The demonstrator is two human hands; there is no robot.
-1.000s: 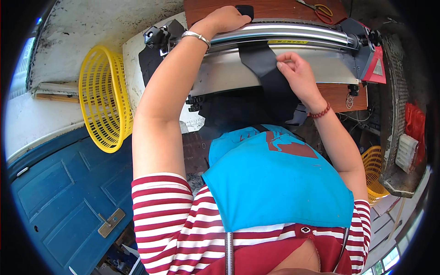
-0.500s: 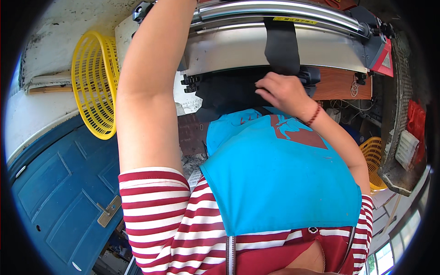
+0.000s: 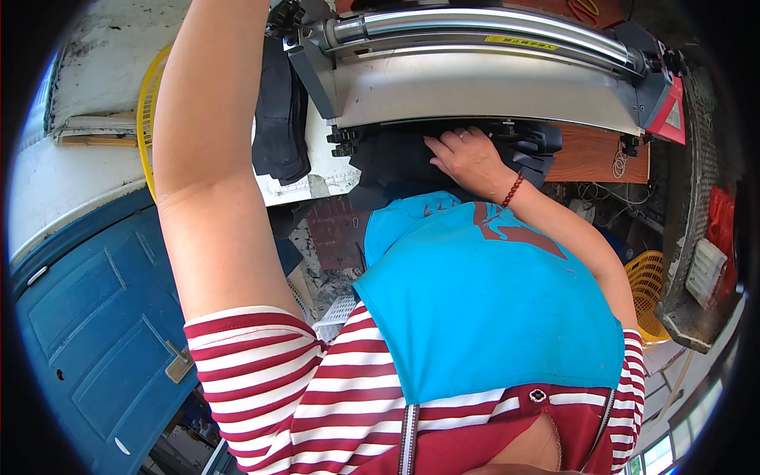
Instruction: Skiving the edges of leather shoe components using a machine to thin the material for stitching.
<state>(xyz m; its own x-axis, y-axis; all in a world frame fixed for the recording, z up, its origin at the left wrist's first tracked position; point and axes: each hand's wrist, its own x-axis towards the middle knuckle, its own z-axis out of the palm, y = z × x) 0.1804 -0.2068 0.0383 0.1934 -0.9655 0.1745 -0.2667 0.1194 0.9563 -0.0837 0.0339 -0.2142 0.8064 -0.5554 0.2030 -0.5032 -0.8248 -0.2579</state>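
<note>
My left arm (image 3: pixel 207 127) stretches up past the machine's left end, and its hand lies outside the picture. In front of the roller machine's metal plate (image 3: pixel 483 85), my right hand (image 3: pixel 473 164) rests low against dark flat pieces (image 3: pixel 396 158). Its fingers are bent and close together on the black material; their tips blend into it and are partly hidden. A ring and a dark red bead bracelet (image 3: pixel 514 190) show on this hand. Above the plate runs a shiny steel roller (image 3: pixel 475 30), and no piece lies on the plate.
A stack of black pieces (image 3: pixel 283 119) lies on a white board (image 3: pixel 332 180) left of the machine. My arm partly hides a yellow basket (image 3: pixel 147 103). Another yellow basket (image 3: pixel 647 289) stands at right, below loose cables (image 3: pixel 617 194). Red-handled scissors (image 3: pixel 584 9) lie behind the roller.
The black strip that lay across the plate under the roller is gone from there. My left arm has swung left, uncovering the black stack; my right hand has shifted slightly left.
</note>
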